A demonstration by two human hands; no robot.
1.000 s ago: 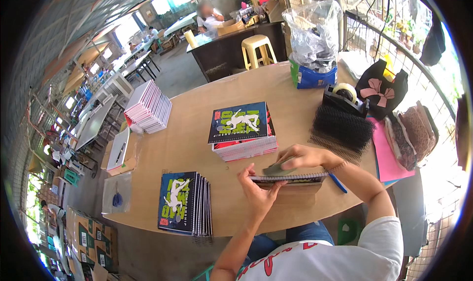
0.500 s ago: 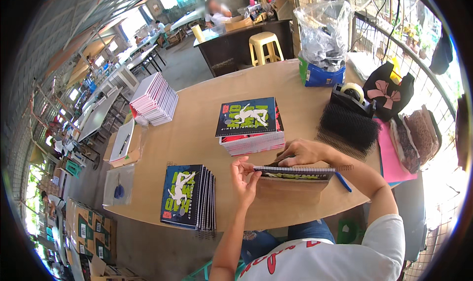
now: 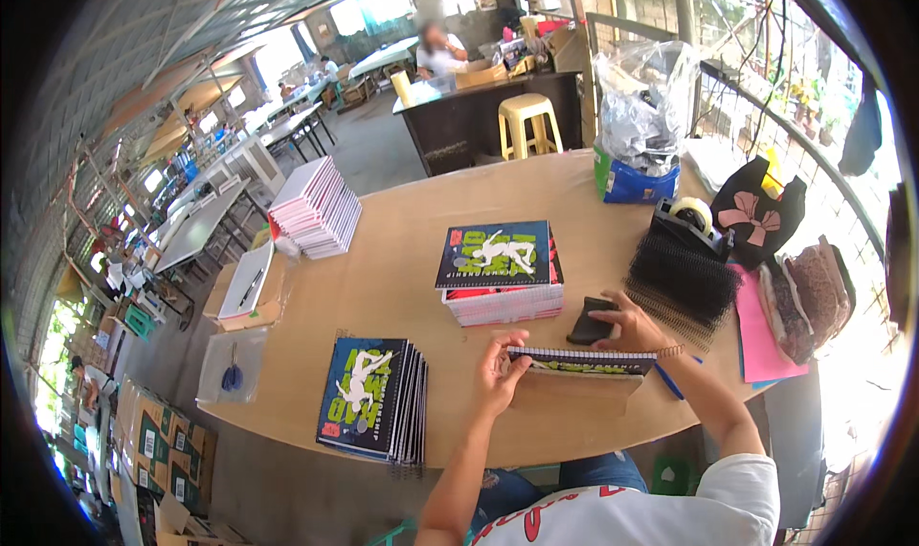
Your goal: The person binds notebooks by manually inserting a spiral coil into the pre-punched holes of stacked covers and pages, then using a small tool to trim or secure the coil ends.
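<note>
My left hand (image 3: 500,369) pinches the left end of a spiral notebook (image 3: 584,364) between thumb and fingers. The notebook stands on edge with its bound spine up, and a black wire coil (image 3: 667,353) sticks out past the right end. Behind it, my right hand (image 3: 632,324) has its fingers and thumb at the right side of a small black block (image 3: 588,322) on the table. To the left lies a pile of coil-bound notebooks (image 3: 369,398) with dark blue covers. A taller stack of notebooks (image 3: 498,259) sits just beyond my hands.
Black wire coils (image 3: 684,268) lie at the right, with a tape dispenser (image 3: 694,216) behind. A blue pen (image 3: 668,381) rests near the notebook. Scissors (image 3: 232,369) and a stack of white-and-pink pads (image 3: 316,206) are at the left. A person (image 3: 442,53) sits far back.
My right hand has shifted right on the black block, which now shows more fully. My left hand still holds the upright notebook. The whole view has moved slightly.
</note>
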